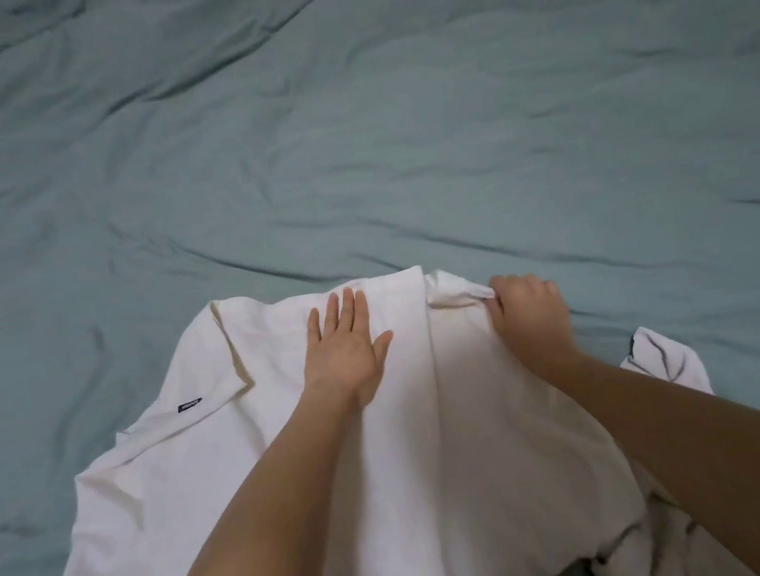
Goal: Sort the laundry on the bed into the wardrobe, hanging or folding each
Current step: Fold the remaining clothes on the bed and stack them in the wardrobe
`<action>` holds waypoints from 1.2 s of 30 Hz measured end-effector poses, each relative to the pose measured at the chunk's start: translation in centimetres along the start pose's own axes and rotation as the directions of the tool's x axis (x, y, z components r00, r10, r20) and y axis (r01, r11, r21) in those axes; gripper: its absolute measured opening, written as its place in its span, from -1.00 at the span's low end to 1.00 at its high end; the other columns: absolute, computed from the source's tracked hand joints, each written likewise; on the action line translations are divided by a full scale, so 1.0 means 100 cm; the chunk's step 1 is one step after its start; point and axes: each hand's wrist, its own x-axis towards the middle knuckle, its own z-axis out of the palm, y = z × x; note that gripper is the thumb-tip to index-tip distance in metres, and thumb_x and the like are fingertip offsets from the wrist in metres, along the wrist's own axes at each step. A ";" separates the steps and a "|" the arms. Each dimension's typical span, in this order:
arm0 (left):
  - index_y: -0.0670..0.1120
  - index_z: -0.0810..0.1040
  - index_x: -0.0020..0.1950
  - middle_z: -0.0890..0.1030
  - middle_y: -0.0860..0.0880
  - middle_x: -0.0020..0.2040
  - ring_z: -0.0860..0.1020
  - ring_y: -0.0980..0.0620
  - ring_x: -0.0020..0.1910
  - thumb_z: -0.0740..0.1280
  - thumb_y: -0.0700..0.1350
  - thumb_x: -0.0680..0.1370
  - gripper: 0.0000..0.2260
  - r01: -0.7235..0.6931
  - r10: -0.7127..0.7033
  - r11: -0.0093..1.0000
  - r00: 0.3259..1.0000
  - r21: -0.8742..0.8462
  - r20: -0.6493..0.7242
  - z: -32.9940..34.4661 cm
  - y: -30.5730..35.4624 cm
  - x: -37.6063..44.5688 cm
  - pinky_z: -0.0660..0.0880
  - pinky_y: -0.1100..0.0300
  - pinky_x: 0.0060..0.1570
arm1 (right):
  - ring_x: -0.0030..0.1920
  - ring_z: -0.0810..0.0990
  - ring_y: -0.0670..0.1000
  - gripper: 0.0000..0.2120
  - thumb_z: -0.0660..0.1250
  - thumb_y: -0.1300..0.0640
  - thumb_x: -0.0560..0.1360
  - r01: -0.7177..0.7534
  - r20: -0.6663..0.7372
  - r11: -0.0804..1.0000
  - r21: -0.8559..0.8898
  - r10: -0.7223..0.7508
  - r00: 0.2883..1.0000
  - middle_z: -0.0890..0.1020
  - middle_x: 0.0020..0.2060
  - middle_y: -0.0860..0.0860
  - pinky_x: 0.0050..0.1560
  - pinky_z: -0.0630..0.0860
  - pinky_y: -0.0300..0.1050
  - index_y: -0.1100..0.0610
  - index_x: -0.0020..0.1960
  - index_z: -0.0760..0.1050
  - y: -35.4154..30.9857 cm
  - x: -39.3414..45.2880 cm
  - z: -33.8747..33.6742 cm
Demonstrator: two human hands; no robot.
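A white shirt (210, 482) lies spread on the blue-green bed cover (345, 121), near the bed's front edge, with a small dark label (189, 405) on its left part. My left hand (345, 349) lies flat on the shirt's upper middle, fingers straight. To the right, my right hand (528, 311) pinches a folded white corner of the shirt at its top right edge.
Another white piece with dark seams (661, 358) lies at the right beside my right forearm, and more white cloth (659, 551) bunches at the bottom right. Wrinkled bed cover stretches far ahead and to both sides.
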 end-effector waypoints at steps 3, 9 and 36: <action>-0.11 -0.21 0.57 -0.20 -0.06 0.59 -0.24 -0.02 0.55 -0.15 0.14 0.66 -0.44 0.040 -0.040 0.999 0.999 0.007 0.023 0.003 0.000 0.006 -0.25 -0.03 0.50 | 0.15 0.48 0.26 -0.76 0.14 0.14 0.61 -0.429 0.023 0.900 0.075 0.429 0.903 0.55 0.09 0.27 0.11 0.36 0.09 0.28 0.15 0.43 0.009 0.016 -0.002; -0.10 -0.22 0.57 -0.20 -0.05 0.58 -0.24 -0.02 0.55 -0.16 0.13 0.66 -0.44 0.052 -0.052 0.999 0.999 0.002 0.010 0.008 -0.001 0.008 -0.25 -0.01 0.51 | 0.37 0.37 0.18 -0.48 0.05 -0.04 0.55 0.175 -0.045 0.979 0.106 -0.171 0.984 0.39 0.40 0.19 0.33 0.31 0.09 0.20 0.41 0.36 -0.011 -0.009 0.028; -0.10 0.59 -0.05 0.65 -0.16 -0.07 0.58 -0.19 0.01 0.25 -0.01 0.58 -0.80 0.441 -0.680 0.629 0.711 -0.640 -0.179 -0.012 -0.209 -0.116 0.45 0.06 -0.06 | 0.16 0.54 0.16 -0.75 0.21 0.26 0.52 0.365 0.131 0.733 0.574 -0.522 0.843 0.58 0.13 0.13 0.09 0.42 -0.04 0.18 0.16 0.53 -0.318 -0.001 0.001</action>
